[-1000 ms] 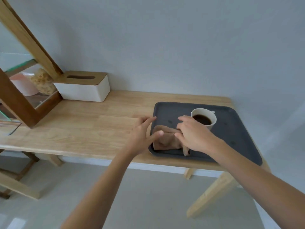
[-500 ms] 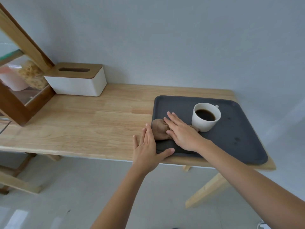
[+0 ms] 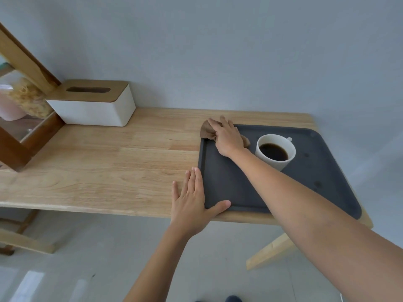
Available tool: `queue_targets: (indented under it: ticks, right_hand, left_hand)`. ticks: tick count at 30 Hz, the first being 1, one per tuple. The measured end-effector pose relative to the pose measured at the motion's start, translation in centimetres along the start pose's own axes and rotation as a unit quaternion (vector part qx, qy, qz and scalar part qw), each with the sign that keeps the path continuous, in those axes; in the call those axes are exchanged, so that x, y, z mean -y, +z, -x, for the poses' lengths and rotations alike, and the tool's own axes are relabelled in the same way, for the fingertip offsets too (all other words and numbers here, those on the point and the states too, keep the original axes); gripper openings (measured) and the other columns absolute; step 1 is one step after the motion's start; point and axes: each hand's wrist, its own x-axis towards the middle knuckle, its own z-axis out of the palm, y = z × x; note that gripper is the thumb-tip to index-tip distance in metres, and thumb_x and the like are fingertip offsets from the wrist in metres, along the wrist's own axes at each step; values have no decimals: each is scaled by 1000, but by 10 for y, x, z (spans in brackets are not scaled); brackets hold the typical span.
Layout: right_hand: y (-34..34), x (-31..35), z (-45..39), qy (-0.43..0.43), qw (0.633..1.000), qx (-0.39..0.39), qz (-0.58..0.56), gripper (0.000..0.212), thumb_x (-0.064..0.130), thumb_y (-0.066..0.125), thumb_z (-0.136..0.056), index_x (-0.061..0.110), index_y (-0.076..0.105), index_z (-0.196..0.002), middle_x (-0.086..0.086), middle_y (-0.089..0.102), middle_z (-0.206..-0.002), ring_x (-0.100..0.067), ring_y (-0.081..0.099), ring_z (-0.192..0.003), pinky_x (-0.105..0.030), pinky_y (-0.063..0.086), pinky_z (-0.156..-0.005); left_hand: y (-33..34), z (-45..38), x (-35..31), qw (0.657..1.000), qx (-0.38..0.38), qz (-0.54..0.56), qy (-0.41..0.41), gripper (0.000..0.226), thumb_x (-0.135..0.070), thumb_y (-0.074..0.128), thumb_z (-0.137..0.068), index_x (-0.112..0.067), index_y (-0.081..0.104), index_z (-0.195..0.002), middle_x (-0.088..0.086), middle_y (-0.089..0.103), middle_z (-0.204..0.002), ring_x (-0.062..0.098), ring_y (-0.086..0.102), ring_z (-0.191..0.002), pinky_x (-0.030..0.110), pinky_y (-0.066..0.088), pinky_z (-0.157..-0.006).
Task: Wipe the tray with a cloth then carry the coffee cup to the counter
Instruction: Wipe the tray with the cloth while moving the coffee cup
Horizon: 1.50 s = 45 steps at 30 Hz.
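A dark grey tray (image 3: 316, 171) lies on the right part of a wooden table (image 3: 109, 166). A white cup (image 3: 275, 151) of black coffee stands on the tray's far middle. My right hand (image 3: 227, 136) presses a brown cloth (image 3: 207, 131) flat onto the tray's far left corner; part of the cloth hangs over the rim. My left hand (image 3: 193, 199) lies flat with its fingers on the table against the tray's left edge and its thumb on the tray's near left corner.
A white tissue box (image 3: 93, 104) with a wooden lid stands at the back left of the table. Left of it is a wooden frame (image 3: 19, 62) with a jar of food behind glass. The wall runs right behind the table.
My right hand has slid the cloth from the tray's near left area to its far left corner. My left hand has stayed braced at the tray's near left corner.
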Motion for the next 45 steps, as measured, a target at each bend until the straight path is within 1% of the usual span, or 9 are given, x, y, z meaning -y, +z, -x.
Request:
queue_targets:
  ticks: [3, 8, 11, 14, 21, 27, 35, 41, 45]
  right_hand:
    - [-2, -2, 14, -35, 999, 16, -2, 67, 2, 44, -91, 27, 22, -150, -9, 25, -157, -36, 22, -143, -48, 23, -116]
    - [-5, 8, 87, -68, 997, 16, -31, 65, 4, 43, -94, 24, 18, -150, -8, 12, -161, -32, 7, -148, -47, 13, -120]
    - [-5, 9, 121, -90, 995, 27, -40, 56, 15, 36, -100, 24, 14, -151, -7, 6, -162, -29, 0, -149, -46, 13, -121]
    - [-5, 8, 112, -67, 997, 30, -25, 56, 20, 35, -101, 20, 11, -151, -11, 2, -162, -29, -1, -149, -44, 15, -120]
    - [-5, 10, 33, 51, 999, 13, 10, 71, 11, 48, -93, 5, 7, -151, -14, 3, -161, -33, 2, -148, -45, 16, -119]
    - [-3, 6, 95, -65, 997, 37, -20, 65, 6, 44, -95, 9, 12, -151, -8, 10, -161, -29, 9, -148, -43, 17, -120]
    - [-35, -40, 176, -158, 983, 84, -40, 52, 11, 34, -101, 14, 20, -151, 2, 16, -161, -17, 7, -149, -31, 14, -121]
    - [-63, -90, 207, -153, 986, 64, -33, 48, 12, 35, -100, 21, 33, -147, 11, 27, -156, 1, 14, -144, -2, 8, -108]
    - [-75, -123, 222, -111, 990, 61, -63, 47, 15, 33, -99, 25, 38, -144, 14, 34, -153, 8, 17, -142, -6, 17, -111]
  left_hand:
    - [0, 3, -1, 1000, -11, -2, 6, 116, -88, 23, -70, -14, -19, -150, -1, -16, -162, 12, -21, -147, 47, -11, -119]
    - [1, 4, -2, 1000, -10, -12, 4, 132, -96, 26, -58, -13, -21, -149, 1, -19, -161, 14, -23, -146, 48, -10, -119]
    - [0, 5, -3, 1000, -17, -5, -1, 134, -97, 27, -56, -13, -19, -150, -1, -19, -161, 12, -23, -146, 47, -10, -120]
    - [0, 5, -4, 1000, -18, -2, -1, 132, -95, 29, -56, -15, -19, -150, -3, -19, -161, 11, -23, -146, 45, -11, -120]
    - [-1, 4, -4, 1000, -9, -4, -6, 132, -95, 30, -57, -16, -21, -149, -3, -19, -161, 11, -22, -146, 47, -10, -120]
    - [-1, 3, -4, 1000, -10, -9, -5, 132, -96, 28, -56, -15, -21, -149, -1, -19, -161, 11, -21, -146, 46, -10, -120]
    - [1, 3, -3, 1000, -11, -11, -6, 132, -95, 31, -57, -15, -20, -149, -1, -16, -162, 11, -20, -147, 45, -9, -120]
    - [0, 3, -4, 1000, -15, -10, -1, 130, -95, 31, -58, -16, -19, -149, -1, -14, -162, 12, -17, -148, 47, -7, -120]
    - [-1, 4, -4, 1000, -16, -3, 2, 129, -94, 32, -59, -16, -19, -149, -2, -12, -163, 11, -17, -148, 46, -7, -120]
